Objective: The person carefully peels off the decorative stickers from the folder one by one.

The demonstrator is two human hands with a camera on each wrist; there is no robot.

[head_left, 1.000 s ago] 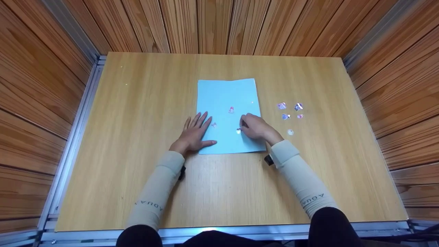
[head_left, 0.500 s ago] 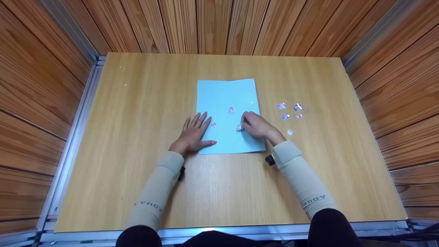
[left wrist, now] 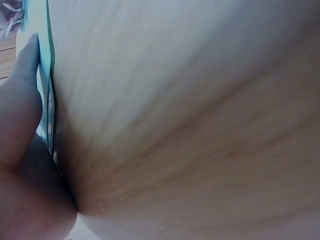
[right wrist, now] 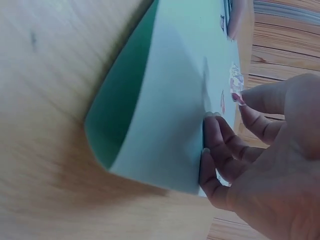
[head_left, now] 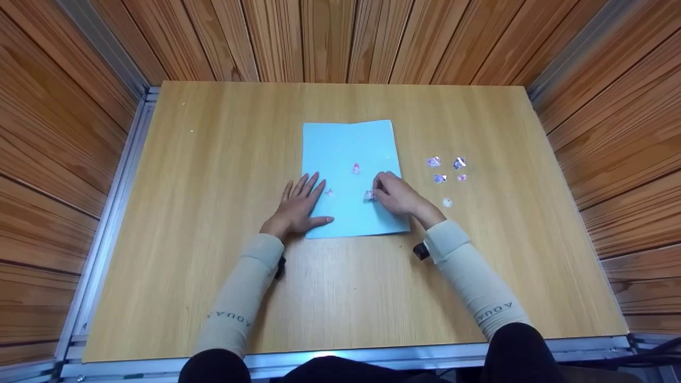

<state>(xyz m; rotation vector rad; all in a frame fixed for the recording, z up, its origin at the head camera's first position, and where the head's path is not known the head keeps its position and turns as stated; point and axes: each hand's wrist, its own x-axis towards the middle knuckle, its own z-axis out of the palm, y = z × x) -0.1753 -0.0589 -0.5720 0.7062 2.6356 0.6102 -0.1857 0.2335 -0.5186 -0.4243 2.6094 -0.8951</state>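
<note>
My right hand [head_left: 396, 194] pinches a small shiny sticker [right wrist: 236, 82] between thumb and index finger, above the right half of a light blue folded sheet [head_left: 346, 143]. In the right wrist view the other fingers bend against the sheet's surface, and its near edge bulges apart in a fold. Spread flat, my left hand [head_left: 297, 208] rests across the sheet's lower left edge. A pink sticker [head_left: 355, 168] lies near the middle of the sheet, and a fainter one [head_left: 329, 192] sits by the left fingertips. The left wrist view shows mostly tabletop and thumb.
Several small shiny stickers [head_left: 440, 178] lie on the wooden table [head_left: 223, 159] to the right of the sheet. Nearer me is a whitish round piece [head_left: 447, 202]. Wood-panelled walls [head_left: 330, 42] stand behind and at both sides.
The pinched sticker has risen slightly and turned, showing more of its printed face. My right hand has shifted a little away from me; the left hand stays on the sheet.
</note>
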